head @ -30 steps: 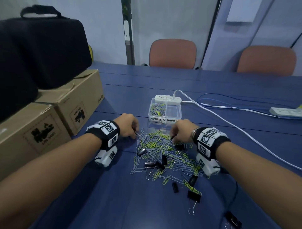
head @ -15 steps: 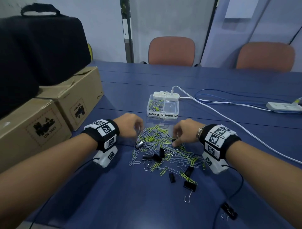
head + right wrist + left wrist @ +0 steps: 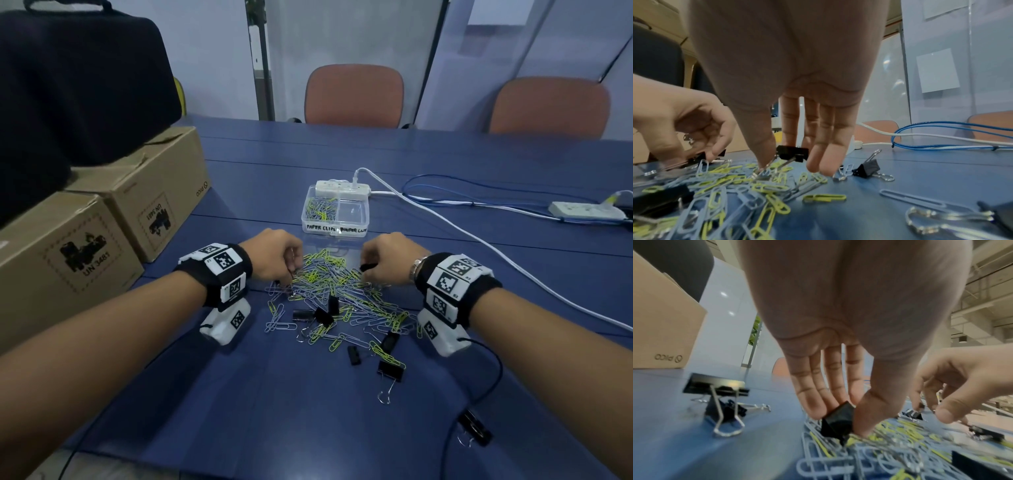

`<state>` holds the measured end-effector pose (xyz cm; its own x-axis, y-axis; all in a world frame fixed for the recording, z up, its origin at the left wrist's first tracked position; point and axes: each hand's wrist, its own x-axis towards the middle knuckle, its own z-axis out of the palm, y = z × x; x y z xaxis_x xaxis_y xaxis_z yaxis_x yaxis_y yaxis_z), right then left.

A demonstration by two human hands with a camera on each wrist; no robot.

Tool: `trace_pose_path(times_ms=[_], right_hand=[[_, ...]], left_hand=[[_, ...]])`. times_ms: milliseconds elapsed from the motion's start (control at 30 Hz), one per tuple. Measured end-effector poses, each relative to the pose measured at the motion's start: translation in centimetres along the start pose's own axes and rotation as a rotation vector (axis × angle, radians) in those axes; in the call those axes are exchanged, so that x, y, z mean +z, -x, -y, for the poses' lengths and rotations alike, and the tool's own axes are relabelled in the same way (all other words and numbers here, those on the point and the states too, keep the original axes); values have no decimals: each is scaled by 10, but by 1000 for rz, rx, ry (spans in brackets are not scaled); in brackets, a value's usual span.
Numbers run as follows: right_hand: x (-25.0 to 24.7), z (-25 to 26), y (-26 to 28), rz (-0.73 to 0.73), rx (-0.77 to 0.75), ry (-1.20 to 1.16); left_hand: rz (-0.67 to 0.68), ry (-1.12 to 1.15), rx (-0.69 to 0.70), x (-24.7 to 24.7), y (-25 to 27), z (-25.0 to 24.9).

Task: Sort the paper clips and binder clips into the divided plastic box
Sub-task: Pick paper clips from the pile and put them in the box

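A pile of grey and yellow-green paper clips (image 3: 337, 294) mixed with black binder clips (image 3: 390, 370) lies on the blue table (image 3: 239, 394). Beyond it stands the clear divided box (image 3: 363, 224); its left cell holds paper clips, its right cell looks bare. My left hand (image 3: 291, 270) is at the pile's far left edge; thumb and fingers pinch a black binder clip (image 3: 836, 418). My right hand (image 3: 368, 270) is at the far right edge, where thumb and forefinger pinch another black binder clip (image 3: 793, 151) by its body and wire handles.
Two cardboard boxes (image 3: 154, 205) with a black bag (image 3: 68, 85) on them line the left side. A white power strip (image 3: 342, 186) sits right behind the divided box, with white and blue cables (image 3: 445, 205) running right. A stray binder clip (image 3: 474, 428) lies near right.
Both hands have stayed at the pile's far edge with little shift. The right hand's binder clip now sits slightly raised above the paper clips.
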<state>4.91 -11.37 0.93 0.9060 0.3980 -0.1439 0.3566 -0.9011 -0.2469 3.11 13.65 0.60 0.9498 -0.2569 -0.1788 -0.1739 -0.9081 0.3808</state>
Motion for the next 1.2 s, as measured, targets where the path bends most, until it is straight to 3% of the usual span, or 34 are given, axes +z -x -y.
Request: trace_pose_path(times_ms=[167, 367, 567, 700, 833, 1200], right_hand=[[-10, -18, 7, 77, 142, 146], [-9, -24, 7, 228, 200, 215], [-7, 1, -6, 31, 63, 72], [11, 30, -28, 105, 19, 46], [16, 54, -45, 141, 10, 169], [13, 48, -52, 149, 2, -27]], left_hand=[[5, -148, -62, -16, 5, 10], [183, -319, -133, -15, 9, 13], [34, -149, -123, -8, -1, 4], [125, -166, -185, 3, -19, -9], [187, -222, -244, 2, -32, -15], [121, -54, -146, 0, -39, -2]])
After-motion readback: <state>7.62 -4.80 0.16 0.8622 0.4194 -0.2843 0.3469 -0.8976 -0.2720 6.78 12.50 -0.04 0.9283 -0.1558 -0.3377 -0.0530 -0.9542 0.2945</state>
